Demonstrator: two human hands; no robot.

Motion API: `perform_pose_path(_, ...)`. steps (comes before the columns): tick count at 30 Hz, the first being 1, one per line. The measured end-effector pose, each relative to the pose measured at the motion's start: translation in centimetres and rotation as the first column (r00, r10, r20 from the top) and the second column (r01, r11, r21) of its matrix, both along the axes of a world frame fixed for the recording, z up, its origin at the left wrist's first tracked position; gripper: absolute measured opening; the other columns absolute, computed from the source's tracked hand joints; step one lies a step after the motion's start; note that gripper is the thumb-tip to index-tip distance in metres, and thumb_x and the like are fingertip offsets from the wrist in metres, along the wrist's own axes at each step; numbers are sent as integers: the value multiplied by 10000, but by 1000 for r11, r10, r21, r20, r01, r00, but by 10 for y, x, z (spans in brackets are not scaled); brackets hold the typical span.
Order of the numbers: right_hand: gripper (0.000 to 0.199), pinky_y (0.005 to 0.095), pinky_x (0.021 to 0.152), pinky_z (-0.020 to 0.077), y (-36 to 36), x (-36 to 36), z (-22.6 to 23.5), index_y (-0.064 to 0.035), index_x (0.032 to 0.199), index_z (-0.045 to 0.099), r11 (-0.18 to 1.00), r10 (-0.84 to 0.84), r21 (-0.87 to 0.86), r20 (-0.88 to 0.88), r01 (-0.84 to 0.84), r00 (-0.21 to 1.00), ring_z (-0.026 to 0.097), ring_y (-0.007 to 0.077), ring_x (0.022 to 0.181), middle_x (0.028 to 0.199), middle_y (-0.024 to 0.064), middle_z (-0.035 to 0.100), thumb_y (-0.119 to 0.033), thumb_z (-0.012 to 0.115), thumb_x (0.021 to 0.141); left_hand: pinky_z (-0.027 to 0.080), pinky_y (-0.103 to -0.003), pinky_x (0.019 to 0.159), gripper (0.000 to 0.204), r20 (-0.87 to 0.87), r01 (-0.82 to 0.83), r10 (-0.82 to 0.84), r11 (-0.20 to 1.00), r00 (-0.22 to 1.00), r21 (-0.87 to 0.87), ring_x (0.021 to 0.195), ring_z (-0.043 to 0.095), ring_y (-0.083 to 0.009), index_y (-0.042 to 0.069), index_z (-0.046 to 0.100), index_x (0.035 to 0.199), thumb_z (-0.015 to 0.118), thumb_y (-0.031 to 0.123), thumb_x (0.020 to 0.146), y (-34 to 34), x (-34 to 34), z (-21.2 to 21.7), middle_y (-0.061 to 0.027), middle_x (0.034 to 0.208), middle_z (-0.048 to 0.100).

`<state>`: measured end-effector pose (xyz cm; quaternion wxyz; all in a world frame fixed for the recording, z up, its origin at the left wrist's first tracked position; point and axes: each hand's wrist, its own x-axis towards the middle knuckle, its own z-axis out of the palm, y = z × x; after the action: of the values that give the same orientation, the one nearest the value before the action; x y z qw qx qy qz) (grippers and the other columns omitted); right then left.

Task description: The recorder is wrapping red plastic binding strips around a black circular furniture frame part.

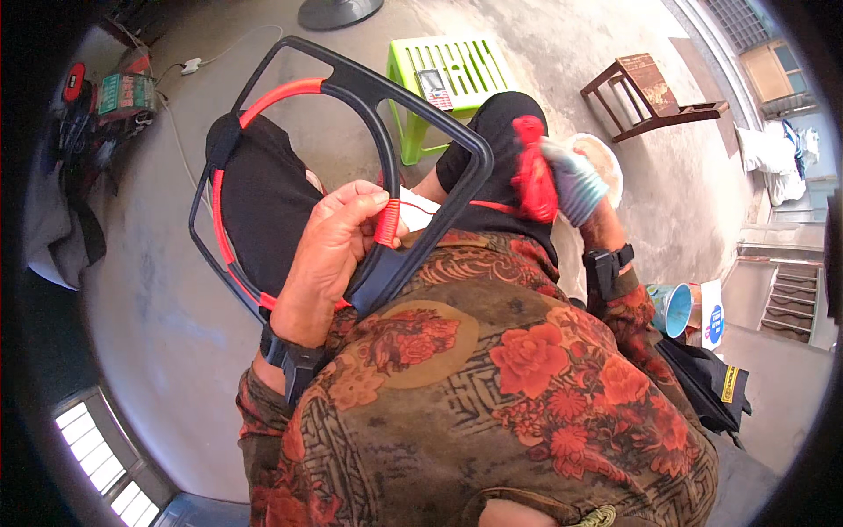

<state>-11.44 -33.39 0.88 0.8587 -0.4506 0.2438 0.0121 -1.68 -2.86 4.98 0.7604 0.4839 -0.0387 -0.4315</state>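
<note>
The frame (pixel 369 149), centre of the picture, has red cord (pixel 387 221) pinched against it by your left hand (pixel 329 255). Keep that grip firm while your gloved right hand (pixel 571 180), closed on the red spool (pixel 532 171), pulls the cord taut.

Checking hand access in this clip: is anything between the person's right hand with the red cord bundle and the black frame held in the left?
Nothing visible. The left hand grips the black frame at its red wrapping; the gloved right hand holds the red cord bundle just beside the frame's corner, a thin red cord running between them.
</note>
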Motion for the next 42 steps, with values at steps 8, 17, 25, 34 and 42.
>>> perform_pose_path(8,332,267,818,443,105,59,32,-16,1110,570,867,483,-230,161,-443,861,561,127,911,1008,43,603,-164,609,816,485,-265,617,59,11,-37,38,995,999,-94,663,593,-134,34,543,836,535,92,845,0,-2,1,-70,745,611)
perform_pose_path(17,331,259,735,492,107,79,-63,-28,1138,515,829,366,388,165,-402,916,588,120,875,1063,57,597,-264,505,907,492,-244,649,213,5,-104,104,995,995,-11,692,604,-104,12,581,920,485,201,907,-1,-2,-1,-50,840,634)
perform_pose_path(25,410,346,807,502,116,104,16,-37,1080,531,931,-55,365,195,-20,979,603,221,909,1024,122,596,-363,590,840,484,-321,671,260,-202,-11,-15,992,979,-126,727,608,-213,10,557,931,440,241,922,9,2,-8,-128,870,627)
perform_pose_path(34,347,244,523,372,-40,-6,-8,-35,980,505,811,-122,575,352,-111,928,366,60,457,599,-49,382,-373,453,920,481,-310,652,241,-246,-35,-9,984,969,-174,705,602,-210,29,546,919,437,244,921,7,2,-9,-145,815,621)
perform_pose_path(42,400,210,407,320,-74,-43,-31,-34,1011,520,956,-272,166,190,242,943,359,57,412,542,-47,372,-415,433,924,476,-268,606,159,-76,-23,19,998,997,-51,656,597,-166,32,546,916,529,186,879,-3,-3,-2,-108,745,613)
